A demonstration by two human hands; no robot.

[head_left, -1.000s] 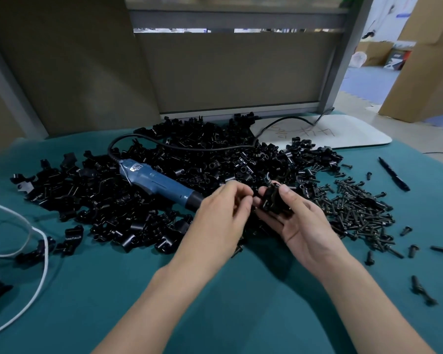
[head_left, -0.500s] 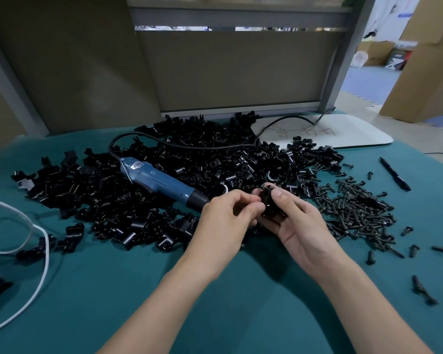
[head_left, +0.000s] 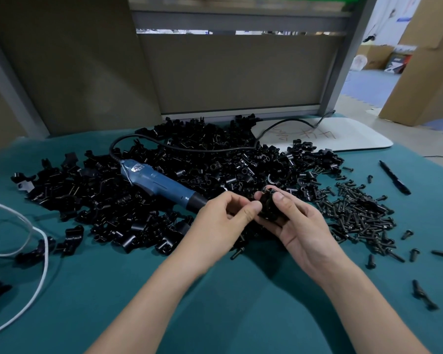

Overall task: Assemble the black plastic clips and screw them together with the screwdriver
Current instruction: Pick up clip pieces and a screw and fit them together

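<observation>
My right hand [head_left: 296, 223] grips a black plastic clip [head_left: 267, 205] with the thumb on top, just above the green mat. My left hand [head_left: 225, 221] meets it from the left, thumb and forefinger pinched at the clip's side; what they pinch is hidden. A large pile of black clips [head_left: 164, 190] spreads behind both hands. The blue electric screwdriver [head_left: 159, 183] lies on that pile, tip pointing at my left hand, touched by neither hand. A heap of black screws [head_left: 358, 213] lies right of my right hand.
A black pen [head_left: 394, 177] lies at the right. A white board [head_left: 343, 136] sits at the back right, with the screwdriver's black cable [head_left: 189, 148] crossing the pile. A white cord [head_left: 40, 249] loops at the left edge. Loose screws [head_left: 423, 295] scatter at the right front.
Both hands have drawn a little closer together on the clip, and my left fingers have closed tighter against its side. The screwdriver and piles have not moved.
</observation>
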